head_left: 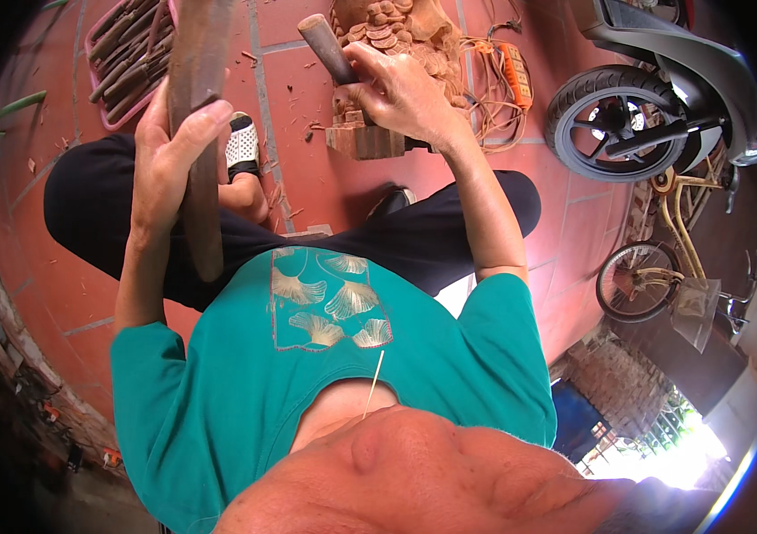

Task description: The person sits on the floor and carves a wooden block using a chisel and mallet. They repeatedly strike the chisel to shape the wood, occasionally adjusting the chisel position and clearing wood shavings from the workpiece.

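Observation:
My left hand (174,147) is wrapped around a long brown bar-like tool (200,53), its thumb across the front. The tool is broad at the top and narrows to a rounded lower end above my lap; I cannot tell its exact kind. My right hand (401,93) closes around a short round wooden stick (323,46), dark on its side and pale at its cut end. The stick tilts up to the left, above a wooden block (365,142) on the floor. The block lies partly beneath my right hand.
A pink basket (93,67) of dark wooden sticks stands at far left. Beyond my right hand sits a sack (436,31) with round wooden pieces. An orange power strip (514,76) with tangled cords, a motorbike wheel (619,125) and a bicycle (637,280) are to the right.

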`<move>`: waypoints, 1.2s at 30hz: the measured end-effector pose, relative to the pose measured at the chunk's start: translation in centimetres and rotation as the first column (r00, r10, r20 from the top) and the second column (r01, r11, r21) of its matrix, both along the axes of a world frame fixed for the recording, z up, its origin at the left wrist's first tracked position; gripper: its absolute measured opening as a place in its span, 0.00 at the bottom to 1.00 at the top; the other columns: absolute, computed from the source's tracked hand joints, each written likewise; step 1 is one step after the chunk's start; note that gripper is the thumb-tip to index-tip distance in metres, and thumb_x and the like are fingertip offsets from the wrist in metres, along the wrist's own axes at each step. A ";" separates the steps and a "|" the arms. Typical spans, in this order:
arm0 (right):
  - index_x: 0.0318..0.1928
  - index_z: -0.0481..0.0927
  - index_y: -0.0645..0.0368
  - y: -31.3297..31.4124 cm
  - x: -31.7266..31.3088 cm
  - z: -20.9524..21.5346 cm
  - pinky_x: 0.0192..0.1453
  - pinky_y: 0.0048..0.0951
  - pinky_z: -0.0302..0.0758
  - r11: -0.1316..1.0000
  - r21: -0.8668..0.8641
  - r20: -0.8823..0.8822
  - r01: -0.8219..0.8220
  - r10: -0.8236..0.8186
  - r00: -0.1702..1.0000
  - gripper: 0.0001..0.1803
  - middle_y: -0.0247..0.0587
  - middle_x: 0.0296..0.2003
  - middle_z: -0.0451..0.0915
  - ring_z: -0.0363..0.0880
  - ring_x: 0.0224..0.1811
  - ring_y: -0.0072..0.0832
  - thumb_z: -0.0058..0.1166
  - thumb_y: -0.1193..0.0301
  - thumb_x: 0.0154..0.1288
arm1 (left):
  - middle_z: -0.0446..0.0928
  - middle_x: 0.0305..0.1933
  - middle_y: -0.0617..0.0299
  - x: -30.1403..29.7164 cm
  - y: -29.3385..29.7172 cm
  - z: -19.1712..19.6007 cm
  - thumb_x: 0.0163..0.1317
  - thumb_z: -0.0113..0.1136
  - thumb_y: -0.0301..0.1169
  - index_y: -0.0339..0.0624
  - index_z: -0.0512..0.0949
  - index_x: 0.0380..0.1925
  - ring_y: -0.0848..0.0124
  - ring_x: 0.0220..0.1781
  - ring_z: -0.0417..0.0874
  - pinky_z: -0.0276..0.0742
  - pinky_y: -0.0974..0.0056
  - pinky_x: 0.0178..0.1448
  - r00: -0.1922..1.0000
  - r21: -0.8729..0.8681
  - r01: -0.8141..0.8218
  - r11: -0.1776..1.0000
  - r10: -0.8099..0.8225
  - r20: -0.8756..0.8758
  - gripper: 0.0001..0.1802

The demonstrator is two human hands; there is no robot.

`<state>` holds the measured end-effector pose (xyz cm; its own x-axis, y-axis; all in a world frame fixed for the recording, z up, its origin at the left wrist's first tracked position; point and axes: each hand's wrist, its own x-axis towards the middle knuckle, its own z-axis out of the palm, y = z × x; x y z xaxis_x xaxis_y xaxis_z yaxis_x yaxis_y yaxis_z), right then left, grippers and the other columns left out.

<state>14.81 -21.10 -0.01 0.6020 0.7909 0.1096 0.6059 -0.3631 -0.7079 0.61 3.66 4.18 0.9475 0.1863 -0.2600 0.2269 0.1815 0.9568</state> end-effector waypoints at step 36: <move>0.51 0.74 0.62 -2.3 -0.7 0.4 0.33 0.44 0.72 0.998 0.040 0.122 0.041 -0.046 0.992 0.18 0.53 0.27 0.80 0.79 0.28 0.52 0.64 0.73 0.64 | 0.75 0.40 0.67 0.7 -3.0 1.3 0.65 0.65 0.30 0.33 0.75 0.58 0.79 0.39 0.74 0.72 0.72 0.44 0.960 0.336 0.204 0.920 -0.255 0.116 0.22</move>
<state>14.13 -23.40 0.42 0.6160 0.7582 0.2135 0.6730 -0.3658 -0.6428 1.36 0.66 5.43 0.9975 0.0073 -0.0704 0.0706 -0.1769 0.9817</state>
